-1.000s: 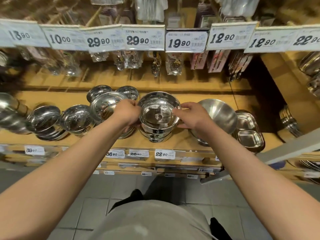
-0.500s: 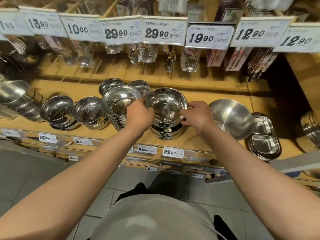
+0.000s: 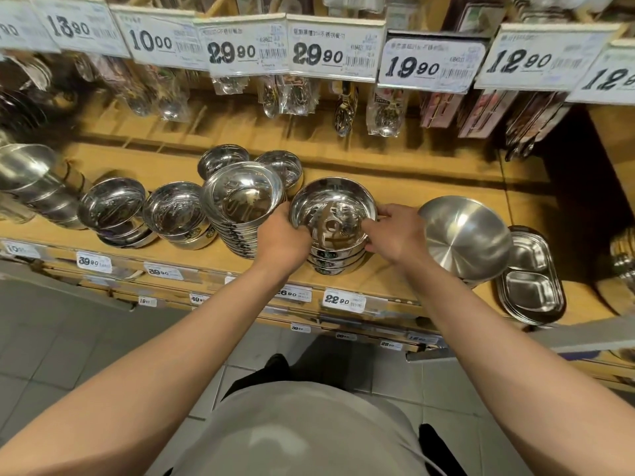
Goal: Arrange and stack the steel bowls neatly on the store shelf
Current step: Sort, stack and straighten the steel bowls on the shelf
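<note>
A short stack of shiny steel bowls stands in the middle of the wooden shelf. My left hand grips its left rim and my right hand grips its right rim, fingers curled over the edge. Just left of it rises a taller stack of steel bowls, touching my left hand. Two smaller bowls sit behind that stack. Further left are two low stacks.
A large matte steel bowl lies tilted at the right, next to divided steel trays. Packaged cutlery hangs above under price tags. Stacked steel containers fill the far left. Tiled floor lies below the shelf.
The view has shifted left, so the shelf items sit further right in the picture. Both hands stay on the middle stack's rim, which looks slightly lower and nearer the tall stack.
</note>
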Tool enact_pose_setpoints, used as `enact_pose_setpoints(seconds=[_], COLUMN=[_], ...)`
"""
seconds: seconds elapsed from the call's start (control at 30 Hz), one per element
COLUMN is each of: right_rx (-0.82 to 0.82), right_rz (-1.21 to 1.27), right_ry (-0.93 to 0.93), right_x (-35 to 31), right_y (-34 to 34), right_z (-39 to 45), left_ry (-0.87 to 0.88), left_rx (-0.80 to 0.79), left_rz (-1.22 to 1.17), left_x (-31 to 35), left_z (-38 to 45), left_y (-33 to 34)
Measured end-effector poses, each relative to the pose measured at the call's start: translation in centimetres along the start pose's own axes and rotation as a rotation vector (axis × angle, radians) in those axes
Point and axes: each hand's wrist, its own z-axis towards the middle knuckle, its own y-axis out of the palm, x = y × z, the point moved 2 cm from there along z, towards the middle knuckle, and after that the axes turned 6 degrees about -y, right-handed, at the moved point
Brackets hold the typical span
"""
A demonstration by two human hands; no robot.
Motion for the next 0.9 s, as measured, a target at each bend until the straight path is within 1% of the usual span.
enact_pose_setpoints(seconds=[0.2,0.5,0.63,0.8,0.9], right_rx=[-0.031,-0.012,-0.001,0.004,-0.005], right_rz=[-0.021,-0.121,-0.116,-0.096,-0.103], right_ry=[0.006,0.01,0.004,0.017,0.014], right_x=[0.1,-0.2,-0.1,0.2,0.4], right_y=[-0.3,-1.3,-1.3,-1.3,-1.4], right_z=[0.0,0.2,0.0,-0.3,-0.3], left_ry=[-0.041,-0.052,-0.071,-0.046,-0.043], left_rx=[-0.01,-0.039,-0.065,-0.022,-0.03], left_rz=[-0.063,-0.023,-0.037,0.062,0.072], left_x=[-0.5,-0.3,0.3,1.0,1.3], left_z=[0.4,0.4,0.6,1.0,0.9], left_y=[0.2,0.5,0.2,0.1,0.0])
